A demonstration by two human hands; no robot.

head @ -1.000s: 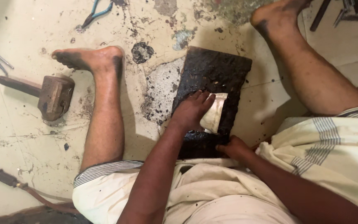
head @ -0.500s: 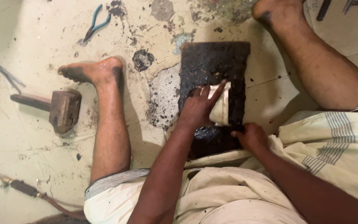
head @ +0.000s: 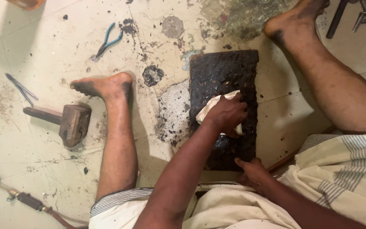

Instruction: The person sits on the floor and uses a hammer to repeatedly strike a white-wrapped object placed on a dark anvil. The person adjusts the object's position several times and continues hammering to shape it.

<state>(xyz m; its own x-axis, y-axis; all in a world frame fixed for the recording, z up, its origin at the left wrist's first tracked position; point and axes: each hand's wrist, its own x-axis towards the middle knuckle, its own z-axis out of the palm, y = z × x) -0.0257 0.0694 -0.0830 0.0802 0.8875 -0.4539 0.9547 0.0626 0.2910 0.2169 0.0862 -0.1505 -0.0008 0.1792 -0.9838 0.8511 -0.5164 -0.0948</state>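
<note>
A dark, sooty rectangular slab [head: 221, 72] lies flat on the floor between my spread legs. My left hand [head: 229, 114] presses a crumpled white cloth [head: 209, 109] onto the middle of the slab. The fingers are closed over the cloth and part of it is hidden under the palm. My right hand [head: 255, 171] rests on the slab's near edge, fingers curled on it. Black grime covers the slab and the floor beside it.
A wooden mallet [head: 70, 123] lies left of my left foot [head: 102, 87]. Blue-handled pliers [head: 106, 42] and a thin metal tool [head: 20, 88] lie farther off. A hose with a fitting [head: 26, 199] runs along the lower left. Metal legs [head: 361, 17] stand beyond my right foot [head: 293, 21].
My left hand has slid the white cloth to the right across the slab. The right hand stays at the slab's near edge. The view has shifted slightly.
</note>
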